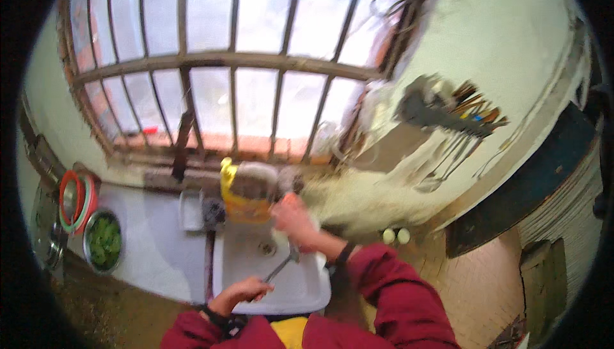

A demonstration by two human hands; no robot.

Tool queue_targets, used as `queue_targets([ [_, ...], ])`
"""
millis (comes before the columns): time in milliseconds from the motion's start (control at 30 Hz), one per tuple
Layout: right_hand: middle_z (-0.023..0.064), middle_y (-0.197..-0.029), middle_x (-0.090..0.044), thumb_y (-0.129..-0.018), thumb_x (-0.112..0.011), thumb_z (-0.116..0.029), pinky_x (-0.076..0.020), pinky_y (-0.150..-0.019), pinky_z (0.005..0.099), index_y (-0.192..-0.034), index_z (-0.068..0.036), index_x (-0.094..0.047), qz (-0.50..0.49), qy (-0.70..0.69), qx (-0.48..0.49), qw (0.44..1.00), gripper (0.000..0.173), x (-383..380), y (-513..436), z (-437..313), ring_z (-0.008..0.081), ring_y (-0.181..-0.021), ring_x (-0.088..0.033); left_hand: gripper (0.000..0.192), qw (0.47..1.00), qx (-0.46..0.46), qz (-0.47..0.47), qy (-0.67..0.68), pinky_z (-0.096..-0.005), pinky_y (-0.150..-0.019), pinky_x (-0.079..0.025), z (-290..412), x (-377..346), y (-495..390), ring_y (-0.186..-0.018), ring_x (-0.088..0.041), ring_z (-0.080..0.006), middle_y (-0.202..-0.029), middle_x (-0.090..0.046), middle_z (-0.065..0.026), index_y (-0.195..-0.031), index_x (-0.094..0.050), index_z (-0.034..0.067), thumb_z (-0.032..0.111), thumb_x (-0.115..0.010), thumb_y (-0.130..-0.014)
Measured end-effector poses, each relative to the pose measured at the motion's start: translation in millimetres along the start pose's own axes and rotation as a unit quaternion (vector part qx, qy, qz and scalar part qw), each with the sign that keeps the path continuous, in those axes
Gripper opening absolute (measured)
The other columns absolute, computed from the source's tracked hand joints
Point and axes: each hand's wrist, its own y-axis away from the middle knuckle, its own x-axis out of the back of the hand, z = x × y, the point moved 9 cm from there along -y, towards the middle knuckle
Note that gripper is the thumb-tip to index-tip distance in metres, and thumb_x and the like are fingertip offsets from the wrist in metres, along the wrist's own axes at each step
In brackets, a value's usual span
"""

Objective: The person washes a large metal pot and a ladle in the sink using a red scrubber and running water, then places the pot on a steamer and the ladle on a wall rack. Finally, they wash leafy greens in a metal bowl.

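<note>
My left hand [248, 289] is closed around the handle of a metal utensil [282, 268], which slants up to the right over a white sink [307, 289]. Near the sink's back right corner, my right hand [295, 219] reaches forward beside a small orange-red thing [290, 199]; blur hides whether its fingers grip anything. The utensil's far end lies just below my right wrist. A yellow plastic container [247, 210] stands behind the sink, left of my right hand. The drain [266, 248] shows in the basin.
On the left are a metal bowl of green leaves [104, 241] and stacked colored baskets [86, 207]. A white dish [192, 211] and a dark scrubber [213, 211] sit left of the container. A utensil rack [448, 114] hangs on the right wall, beside the barred window [230, 58].
</note>
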Motion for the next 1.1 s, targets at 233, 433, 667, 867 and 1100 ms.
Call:
queue_targets([
  [233, 0.0160, -0.087, -0.059, -0.094, -0.034, -0.047, -0.0399, -0.078, 0.0446, -0.101, -0.009, -0.058, -0.392, -0.345, 0.031, 0.852, 0.045, -26, 176, -19, 0.0316, -0.089, -0.056, 0.024, 0.994, -0.009, -0.106, -0.024, -0.0244, -0.041, -0.027, 91, -80, -36, -0.046, -0.039, -0.0070, -0.060, -0.049, 0.0013, -0.090, -0.061, 0.007, 0.030, -0.060, -0.086],
  [433, 0.0162, -0.084, -0.059, -0.087, -0.052, -0.040, -0.0435, -0.071, 0.0419, -0.094, -0.007, -0.059, -0.137, -0.368, -0.082, 0.916, 0.035, 29, 257, 92, 0.0343, -0.084, -0.056, 0.037, 0.980, -0.069, -0.143, 0.120, -0.0288, -0.069, -0.051, 195, -132, -76, -0.083, -0.062, -0.0179, -0.094, -0.063, -0.0095, -0.107, -0.057, 0.002, 0.034, -0.055, -0.089],
  [667, 0.0099, -0.079, -0.053, -0.091, -0.036, -0.054, -0.0405, -0.069, 0.0377, -0.086, -0.001, -0.052, 0.228, -0.325, -0.492, 0.775, 0.056, 117, 383, 336, 0.0232, -0.077, -0.050, 0.033, 0.933, -0.212, 0.089, 0.278, -0.0328, -0.071, -0.050, 230, -85, -69, -0.081, -0.061, -0.0193, -0.097, -0.060, -0.0097, -0.108, -0.054, 0.004, 0.029, -0.057, -0.088],
  [867, 0.0097, -0.073, -0.050, -0.091, -0.032, -0.058, -0.0394, -0.067, 0.0342, -0.082, 0.001, -0.053, 0.359, -0.322, -0.536, 0.693, 0.063, 185, 421, 455, 0.0219, -0.071, -0.047, 0.029, 0.943, -0.080, 0.112, 0.302, -0.0319, -0.069, -0.051, 155, -108, -79, -0.079, -0.060, -0.0201, -0.091, -0.060, -0.0108, -0.103, -0.055, 0.003, 0.026, -0.059, -0.087],
  [1100, 0.0149, -0.077, -0.056, -0.088, -0.030, -0.063, -0.0400, -0.071, 0.0397, -0.081, 0.003, -0.056, 0.402, -0.301, -0.584, 0.638, 0.071, 208, 414, 536, 0.0289, -0.075, -0.052, 0.023, 0.922, -0.057, 0.191, 0.332, -0.0317, -0.063, -0.051, 133, -100, -74, -0.073, -0.061, -0.0205, -0.085, -0.060, -0.0119, -0.098, -0.055, 0.002, 0.022, -0.058, -0.087],
])
